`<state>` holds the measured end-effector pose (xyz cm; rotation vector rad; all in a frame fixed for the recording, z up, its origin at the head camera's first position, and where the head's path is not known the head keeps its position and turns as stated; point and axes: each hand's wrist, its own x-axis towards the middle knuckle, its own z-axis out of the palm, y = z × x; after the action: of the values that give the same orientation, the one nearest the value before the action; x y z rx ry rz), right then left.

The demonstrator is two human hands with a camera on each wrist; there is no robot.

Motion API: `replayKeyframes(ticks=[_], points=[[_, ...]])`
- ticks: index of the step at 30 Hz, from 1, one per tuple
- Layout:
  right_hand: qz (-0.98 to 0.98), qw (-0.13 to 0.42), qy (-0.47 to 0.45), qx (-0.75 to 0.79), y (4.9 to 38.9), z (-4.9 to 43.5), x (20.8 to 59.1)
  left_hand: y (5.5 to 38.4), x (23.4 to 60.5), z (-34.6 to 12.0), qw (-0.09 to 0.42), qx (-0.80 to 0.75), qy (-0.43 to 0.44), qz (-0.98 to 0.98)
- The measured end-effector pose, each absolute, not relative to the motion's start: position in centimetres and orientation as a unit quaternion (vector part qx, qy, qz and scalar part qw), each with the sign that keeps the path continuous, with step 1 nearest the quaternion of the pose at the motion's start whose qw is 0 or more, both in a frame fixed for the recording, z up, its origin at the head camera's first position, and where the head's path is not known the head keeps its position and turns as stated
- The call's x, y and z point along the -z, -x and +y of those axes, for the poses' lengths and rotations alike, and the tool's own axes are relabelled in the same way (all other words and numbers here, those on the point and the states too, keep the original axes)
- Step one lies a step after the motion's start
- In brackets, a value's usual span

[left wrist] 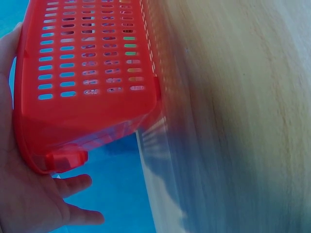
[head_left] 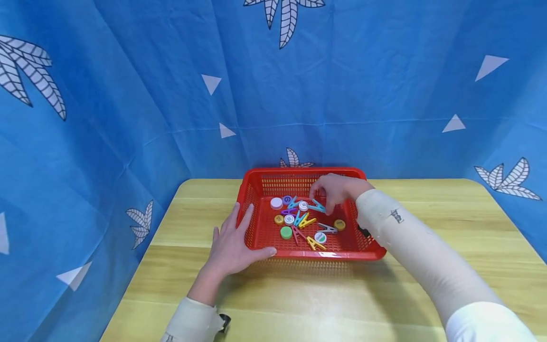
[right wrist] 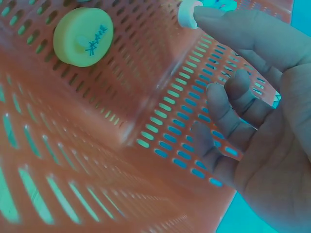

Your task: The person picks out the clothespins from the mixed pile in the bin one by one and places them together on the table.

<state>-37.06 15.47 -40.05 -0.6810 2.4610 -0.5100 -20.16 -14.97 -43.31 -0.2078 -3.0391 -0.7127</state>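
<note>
A red plastic basket (head_left: 307, 255) with slotted walls stands on the table. My left hand (head_left: 235, 244) rests at its left end with fingers spread, the thumb reaching to the near rim; the left wrist view shows that hand (left wrist: 29, 194) along the rim. My right hand (head_left: 335, 190) reaches down inside, thumb and forefinger parted around a light blue clothespin (head_left: 317, 206). In the right wrist view the thumb overlaps a white bottle cap (right wrist: 187, 14), and the other fingers (right wrist: 223, 109) bend loosely. A yellow cap (right wrist: 82, 36) lies nearby.
Several caps and clothespins lie in the basket, among them a green cap (head_left: 286, 232), a yellow clothespin (head_left: 315, 243) and a grey clothespin (head_left: 327, 228). A blue curtain (head_left: 273, 104) hangs behind the wooden table (head_left: 320, 294).
</note>
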Motion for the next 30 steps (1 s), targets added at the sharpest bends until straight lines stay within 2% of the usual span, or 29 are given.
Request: replayKeyframes(ticks=[8, 30], points=[[0.912, 0.229, 0.289, 0.179, 37.1, 16.2, 39.0, 20.2, 43.4, -14.9, 0.009, 0.228, 0.066, -0.971], [0.927, 0.17, 0.271, 0.197, 36.2, 20.6, 36.7, 20.1, 43.3, -14.9, 0.009, 0.231, 0.06, -0.971]])
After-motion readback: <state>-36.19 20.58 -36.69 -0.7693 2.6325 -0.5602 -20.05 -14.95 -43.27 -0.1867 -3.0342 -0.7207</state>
